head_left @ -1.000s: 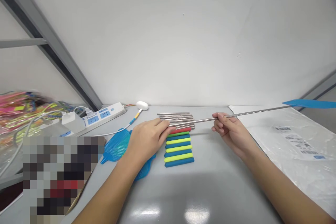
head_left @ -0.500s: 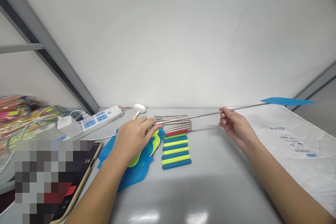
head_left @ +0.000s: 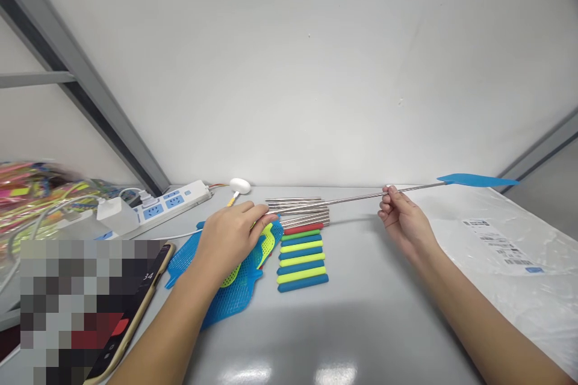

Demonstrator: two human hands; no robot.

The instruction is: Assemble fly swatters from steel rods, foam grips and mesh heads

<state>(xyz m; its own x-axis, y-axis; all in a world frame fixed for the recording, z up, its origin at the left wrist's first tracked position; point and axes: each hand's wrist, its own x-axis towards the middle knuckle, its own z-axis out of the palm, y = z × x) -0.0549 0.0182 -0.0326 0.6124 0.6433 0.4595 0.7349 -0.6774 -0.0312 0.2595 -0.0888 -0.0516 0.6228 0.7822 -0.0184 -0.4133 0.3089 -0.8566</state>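
Observation:
A fly swatter with a blue head (head_left: 478,180) and a long metal rod (head_left: 354,199) stretches between my hands, slightly raised toward the right. My left hand (head_left: 232,234) is closed on the rod's left end, above a heap of fly swatter heads. My right hand (head_left: 406,216) pinches the rod further along, between its middle and the blue head. In the heap, a blue mesh head (head_left: 232,304) and a yellow-green mesh head (head_left: 268,243) show; my left hand and forearm hide part of it. Several metal rods (head_left: 311,218) lie beneath the held one.
Several coloured handle sleeves (head_left: 301,255) lie in a row on the grey table (head_left: 361,325). At left are a phone (head_left: 135,319), a power strip (head_left: 167,204) and plastic-bagged items (head_left: 27,192). A white plug-like piece (head_left: 239,186) stands behind. A white plastic package (head_left: 515,277) lies right.
The blue head has come left, closer to my right hand, and sits slightly lower. My right hand has shifted a little to the right; my left hand stays in place.

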